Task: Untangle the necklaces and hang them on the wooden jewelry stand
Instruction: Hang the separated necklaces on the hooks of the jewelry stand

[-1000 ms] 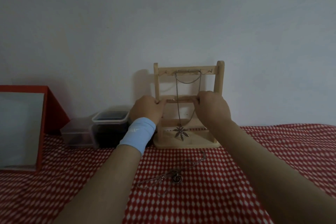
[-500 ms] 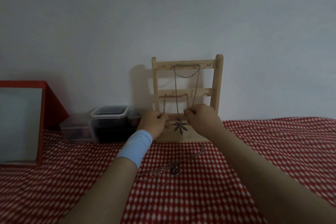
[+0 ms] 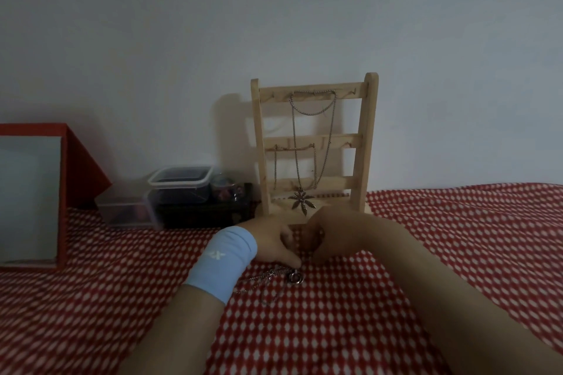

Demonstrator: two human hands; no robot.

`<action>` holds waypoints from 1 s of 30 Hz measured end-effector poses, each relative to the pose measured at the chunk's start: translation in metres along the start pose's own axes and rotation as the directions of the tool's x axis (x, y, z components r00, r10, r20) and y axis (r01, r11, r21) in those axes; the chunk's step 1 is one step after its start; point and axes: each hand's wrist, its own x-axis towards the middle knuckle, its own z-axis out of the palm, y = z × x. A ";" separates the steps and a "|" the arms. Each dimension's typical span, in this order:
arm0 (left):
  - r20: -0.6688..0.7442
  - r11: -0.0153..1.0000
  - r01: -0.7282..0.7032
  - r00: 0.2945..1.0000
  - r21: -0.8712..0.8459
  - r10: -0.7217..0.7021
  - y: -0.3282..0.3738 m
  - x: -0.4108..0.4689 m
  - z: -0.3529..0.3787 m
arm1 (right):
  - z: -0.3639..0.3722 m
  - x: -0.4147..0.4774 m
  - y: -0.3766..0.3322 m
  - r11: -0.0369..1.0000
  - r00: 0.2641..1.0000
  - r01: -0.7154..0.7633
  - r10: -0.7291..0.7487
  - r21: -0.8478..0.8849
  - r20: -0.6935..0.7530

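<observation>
The left hand (image 3: 272, 242) lies curled on the red checked cloth (image 3: 335, 329), thumb at the loose ring necklace (image 3: 295, 277). I cannot tell if it pinches. Along the pale wall (image 3: 274, 9) I see a red mirror box (image 3: 79, 167) and plastic tubs (image 3: 179, 183). Then comes the wooden jewelry stand (image 3: 310, 139), holding a leaf-pendant necklace (image 3: 301, 201) and a short chain (image 3: 294, 148). The right hand (image 3: 338, 234) is curled too, its grip unclear.

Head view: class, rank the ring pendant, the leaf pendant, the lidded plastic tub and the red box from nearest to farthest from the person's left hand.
1. Ring pendant, on the cloth just below the left hand.
2. Leaf pendant, hanging low on the stand behind.
3. Lidded plastic tub, left of the stand.
4. Red box, far left.
</observation>
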 end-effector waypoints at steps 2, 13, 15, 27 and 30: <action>0.005 0.999 -0.021 1.000 -0.032 0.022 -0.005 0.000 0.002 | 0.006 0.003 0.004 0.999 0.999 0.002 0.001 0.054 -0.049; -0.102 0.912 -0.130 0.990 -0.389 0.098 -0.017 0.004 0.000 | 0.008 0.005 0.001 0.691 0.969 0.133 0.059 0.710 -0.239; -0.063 0.743 -0.122 0.992 -0.658 0.106 -0.019 0.004 0.002 | 0.008 0.007 0.003 0.688 0.951 0.146 0.101 0.711 -0.293; -0.159 0.584 -0.131 0.987 -0.801 0.003 -0.020 0.000 -0.005 | -0.006 -0.001 -0.007 0.823 0.927 0.114 0.113 0.556 -0.358; -0.197 0.718 -0.107 0.979 -0.688 -0.042 -0.019 -0.004 -0.010 | -0.008 -0.004 -0.001 0.790 0.936 0.104 0.128 0.604 -0.329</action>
